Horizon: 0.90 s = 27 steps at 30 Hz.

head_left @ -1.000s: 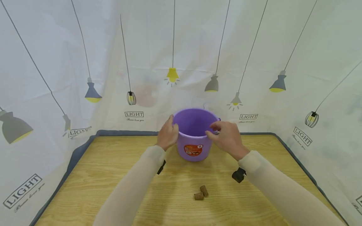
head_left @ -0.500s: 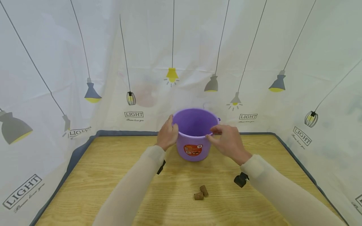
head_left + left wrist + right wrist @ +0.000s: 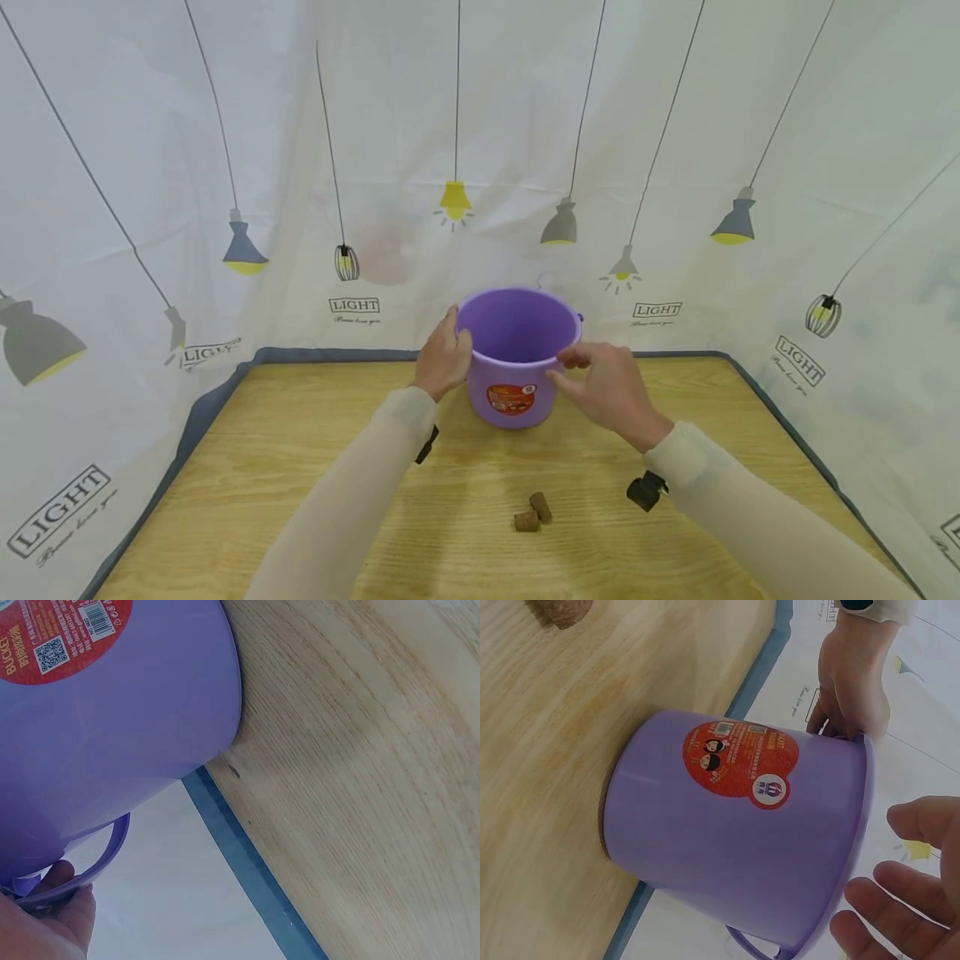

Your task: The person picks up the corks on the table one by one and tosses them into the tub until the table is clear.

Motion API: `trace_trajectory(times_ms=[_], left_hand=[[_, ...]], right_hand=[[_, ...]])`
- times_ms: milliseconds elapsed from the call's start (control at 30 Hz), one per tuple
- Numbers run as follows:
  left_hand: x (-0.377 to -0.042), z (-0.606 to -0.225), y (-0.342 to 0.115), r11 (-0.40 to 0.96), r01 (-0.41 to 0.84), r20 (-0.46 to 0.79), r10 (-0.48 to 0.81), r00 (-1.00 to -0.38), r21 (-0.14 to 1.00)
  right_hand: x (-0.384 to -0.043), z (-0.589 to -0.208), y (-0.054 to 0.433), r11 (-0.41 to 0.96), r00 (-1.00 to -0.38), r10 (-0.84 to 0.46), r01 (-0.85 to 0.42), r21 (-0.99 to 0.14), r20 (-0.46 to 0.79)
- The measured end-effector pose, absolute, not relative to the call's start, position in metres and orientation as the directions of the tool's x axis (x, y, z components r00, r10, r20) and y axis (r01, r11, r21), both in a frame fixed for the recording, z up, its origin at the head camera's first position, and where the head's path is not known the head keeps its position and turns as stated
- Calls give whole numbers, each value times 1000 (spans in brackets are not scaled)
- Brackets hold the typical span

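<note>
A purple bucket (image 3: 517, 333) stands upright at the back of the table, a red label on its front. At its left side my left hand (image 3: 442, 358) holds the rim; in the left wrist view the left hand's fingers (image 3: 75, 911) curl round the bucket's handle (image 3: 109, 859). My right hand (image 3: 611, 387) is beside the right front of the rim with nothing in it. Its fingers are spread and relaxed in the right wrist view, just off the rim. Two brown corks (image 3: 527, 522) lie together on the table in front of the bucket.
The wooden table (image 3: 300, 433) has a dark blue edging (image 3: 345, 355) along its back. White curtain (image 3: 510, 125) printed with lamps surrounds the back and sides. Black wrist cameras (image 3: 647, 492) hang below the sleeves.
My right hand has drawn slightly down and to the right, off the bucket's rim. The left hand, bucket and corks have stayed put.
</note>
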<state>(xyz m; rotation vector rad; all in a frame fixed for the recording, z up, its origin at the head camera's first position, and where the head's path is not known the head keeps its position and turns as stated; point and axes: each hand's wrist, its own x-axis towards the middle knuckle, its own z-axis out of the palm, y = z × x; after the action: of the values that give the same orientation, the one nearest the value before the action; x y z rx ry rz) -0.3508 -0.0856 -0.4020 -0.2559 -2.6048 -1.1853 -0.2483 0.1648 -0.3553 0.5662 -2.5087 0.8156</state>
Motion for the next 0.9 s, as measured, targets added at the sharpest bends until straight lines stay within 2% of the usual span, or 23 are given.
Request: trace_trajectory(times_ms=[667,900], left_hand=[[-349,-402,-86,644,271,310,56,-949,715],[-350,-403,-86,646,270,309,56,-950,714]], right_hand=[[-237,-369,168,708,-817,-280,-530,-467,504],[-234,-373,169,706,-832,-317,-528,-472,456]])
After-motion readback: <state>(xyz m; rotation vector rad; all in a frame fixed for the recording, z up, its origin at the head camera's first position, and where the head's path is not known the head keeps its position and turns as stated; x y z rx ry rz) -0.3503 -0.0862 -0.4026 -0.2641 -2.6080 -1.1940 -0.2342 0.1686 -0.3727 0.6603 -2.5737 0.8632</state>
